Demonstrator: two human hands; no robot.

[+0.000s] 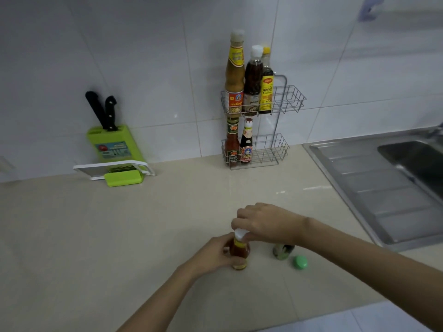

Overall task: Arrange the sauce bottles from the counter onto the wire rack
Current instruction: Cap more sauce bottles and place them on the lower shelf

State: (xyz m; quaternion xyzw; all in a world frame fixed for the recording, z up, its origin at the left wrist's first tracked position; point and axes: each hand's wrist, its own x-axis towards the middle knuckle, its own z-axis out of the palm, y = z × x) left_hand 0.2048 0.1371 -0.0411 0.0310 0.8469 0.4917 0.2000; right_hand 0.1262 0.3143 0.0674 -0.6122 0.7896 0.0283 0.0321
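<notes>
I see my left hand (217, 254) grasping the small orange-sauce glass bottle (239, 254), which stands upright on the beige counter (119, 224), well apart from the two-tier silver wire rack (275, 149). My right hand (266, 222) pinches its white cap (240, 234).

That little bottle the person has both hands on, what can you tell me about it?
The small bottle stands upright on the beige counter, near its front edge. It looks like clear glass holding reddish-orange sauce, with a yellow neck band and a white cap. The left hand wraps its body; the right hand grips the cap from above.
</notes>
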